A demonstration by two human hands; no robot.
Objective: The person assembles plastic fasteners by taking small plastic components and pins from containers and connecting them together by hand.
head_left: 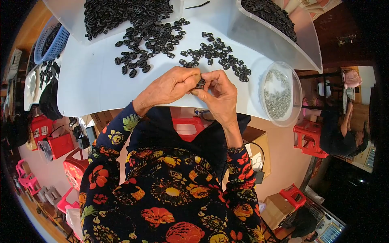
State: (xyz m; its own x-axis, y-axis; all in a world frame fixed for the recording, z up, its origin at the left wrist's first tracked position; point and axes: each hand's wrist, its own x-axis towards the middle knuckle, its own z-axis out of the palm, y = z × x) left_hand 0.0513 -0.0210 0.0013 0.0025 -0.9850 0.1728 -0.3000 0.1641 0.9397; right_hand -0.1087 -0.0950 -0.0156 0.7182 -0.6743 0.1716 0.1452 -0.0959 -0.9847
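Just over the near edge of the white table [101,91], my two hands meet around one small black oval plastic piece [200,84]. My right hand [221,95] pinches it between thumb and fingertips. My left hand [174,85] is closed, its fingertips pressed against the piece from the other side; whether they also hold something smaller is hidden. Beyond my left hand, loose black oval pieces with holes [133,65] spread out over the table. A looser group of small black two-lobed pieces [221,52] lies beyond my right hand.
A clear bin [178,10] of black pieces stands at the far left, another clear bin [259,36] at the far right. A round clear tub [293,93] holds small silvery metal parts. A blue basket [60,40] sits left; red stools [310,137] and people are around.
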